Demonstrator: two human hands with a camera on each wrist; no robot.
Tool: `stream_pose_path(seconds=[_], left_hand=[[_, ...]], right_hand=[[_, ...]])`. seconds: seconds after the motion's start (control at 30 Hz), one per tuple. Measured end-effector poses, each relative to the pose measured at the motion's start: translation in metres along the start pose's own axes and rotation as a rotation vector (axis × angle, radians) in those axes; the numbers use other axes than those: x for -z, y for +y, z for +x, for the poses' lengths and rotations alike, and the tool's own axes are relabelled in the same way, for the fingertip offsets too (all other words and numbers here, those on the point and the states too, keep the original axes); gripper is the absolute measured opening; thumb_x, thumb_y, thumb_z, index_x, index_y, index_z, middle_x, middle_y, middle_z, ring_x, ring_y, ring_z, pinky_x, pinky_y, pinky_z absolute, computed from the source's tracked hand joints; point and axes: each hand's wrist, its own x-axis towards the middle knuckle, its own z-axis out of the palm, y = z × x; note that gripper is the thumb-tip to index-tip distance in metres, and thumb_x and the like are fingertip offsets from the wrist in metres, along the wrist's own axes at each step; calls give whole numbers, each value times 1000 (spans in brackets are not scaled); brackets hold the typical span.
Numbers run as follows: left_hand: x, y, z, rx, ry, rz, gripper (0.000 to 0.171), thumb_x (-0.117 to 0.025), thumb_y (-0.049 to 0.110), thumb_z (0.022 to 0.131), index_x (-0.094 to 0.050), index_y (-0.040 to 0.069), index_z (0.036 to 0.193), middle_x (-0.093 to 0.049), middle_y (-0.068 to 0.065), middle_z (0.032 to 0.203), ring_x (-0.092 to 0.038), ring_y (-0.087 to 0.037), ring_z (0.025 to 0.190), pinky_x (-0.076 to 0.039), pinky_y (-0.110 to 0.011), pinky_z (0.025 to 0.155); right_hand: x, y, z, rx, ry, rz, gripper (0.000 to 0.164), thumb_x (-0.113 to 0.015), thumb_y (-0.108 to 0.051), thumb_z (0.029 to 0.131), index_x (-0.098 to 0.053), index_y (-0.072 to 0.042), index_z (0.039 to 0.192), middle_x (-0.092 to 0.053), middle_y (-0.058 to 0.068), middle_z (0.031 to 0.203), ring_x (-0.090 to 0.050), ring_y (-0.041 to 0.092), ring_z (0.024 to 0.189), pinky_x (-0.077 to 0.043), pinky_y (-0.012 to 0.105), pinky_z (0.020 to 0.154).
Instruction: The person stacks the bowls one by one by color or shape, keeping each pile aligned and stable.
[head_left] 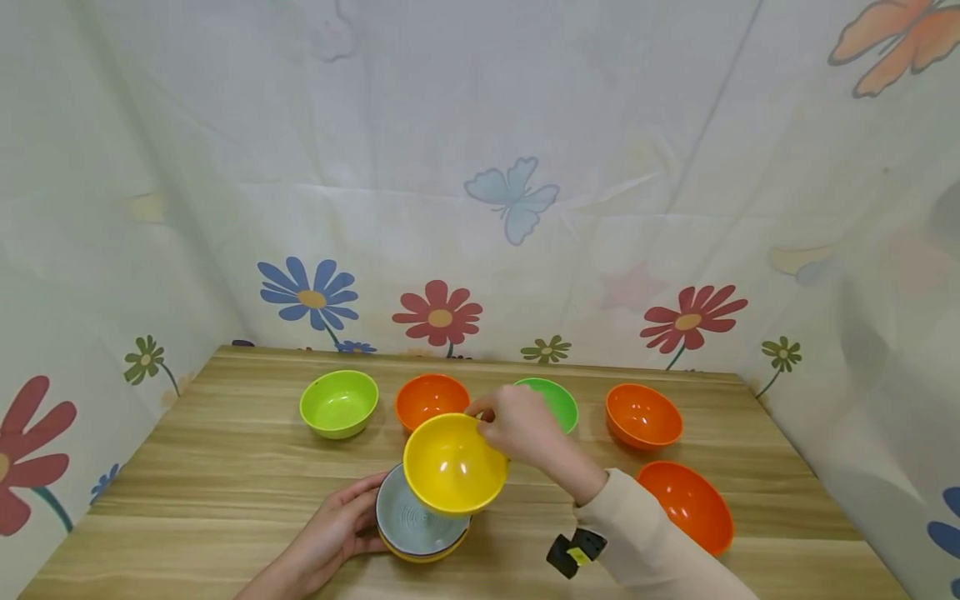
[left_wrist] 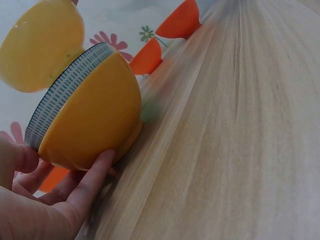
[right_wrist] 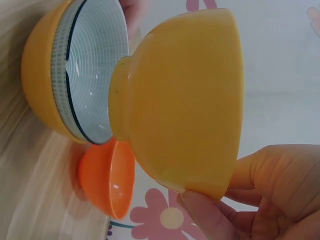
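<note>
My right hand [head_left: 521, 425] pinches the rim of a yellow bowl [head_left: 453, 462], thumb on its outer side in the right wrist view. This bowl is held just over a grey-blue ringed bowl [head_left: 408, 517], overlapping it in the head view. The ringed bowl, dark-rimmed and dashed outside, sits nested in a second yellow bowl [left_wrist: 100, 110] on the table. My left hand [head_left: 341, 525] holds that nested pair from the left, thumb near the rim and fingers against the lower yellow bowl's side.
Behind stand a lime green bowl [head_left: 339, 404], an orange bowl [head_left: 431, 400] and a green bowl [head_left: 558, 404] partly hidden by my right hand. Two more orange bowls, one farther back [head_left: 643, 415] and one nearer [head_left: 688, 508], stand right. A flowered curtain [head_left: 480, 250] surrounds the wooden table [head_left: 202, 467].
</note>
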Motion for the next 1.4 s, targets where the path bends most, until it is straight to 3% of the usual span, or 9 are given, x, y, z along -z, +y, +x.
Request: stream_pose_path(seconds=[0.2, 0.43, 0.7, 0.97, 1.4], left_hand=[[0, 1, 0, 3, -4, 11, 58, -48, 29, 95, -29, 0, 142, -58, -10, 122, -59, -18, 99, -52, -44, 80], [-1, 2, -1, -3, 11, 19, 62, -49, 30, 95, -25, -4, 142, -59, -9, 120, -60, -17, 97, -52, -44, 79], [-2, 1, -1, -13, 23, 22, 63, -50, 31, 94, -26, -4, 141, -55, -12, 126, -60, -18, 99, -52, -43, 80], [-2, 0, -1, -16, 27, 23, 63, -50, 31, 94, -26, -4, 141, -55, -13, 127, -60, -18, 100, -52, -44, 80], [-3, 1, -3, -11, 29, 29, 64, -50, 33, 94, -26, -4, 141, -55, -15, 126, -60, -18, 100, -52, -44, 79]], right_hand=[[-10, -3, 2, -21, -27, 41, 18, -63, -3, 80, -74, -8, 93, -66, 3, 75, -50, 11, 57, -44, 17, 48], [-24, -5, 2, 44, -13, 26, 17, -65, -3, 78, -74, -8, 90, -66, 2, 75, -50, 10, 59, -42, 16, 48], [-36, -5, 3, 34, -39, 30, 18, -65, -2, 78, -75, -10, 92, -66, 0, 73, -48, 8, 57, -41, 14, 46], [-43, -5, 1, 87, -2, 20, 18, -64, 0, 77, -75, -8, 90, -68, 2, 74, -48, 7, 56, -39, 13, 47], [-52, -5, 1, -12, -54, 51, 19, -65, -4, 79, -75, -11, 94, -67, 0, 74, -48, 7, 53, -40, 15, 45]])
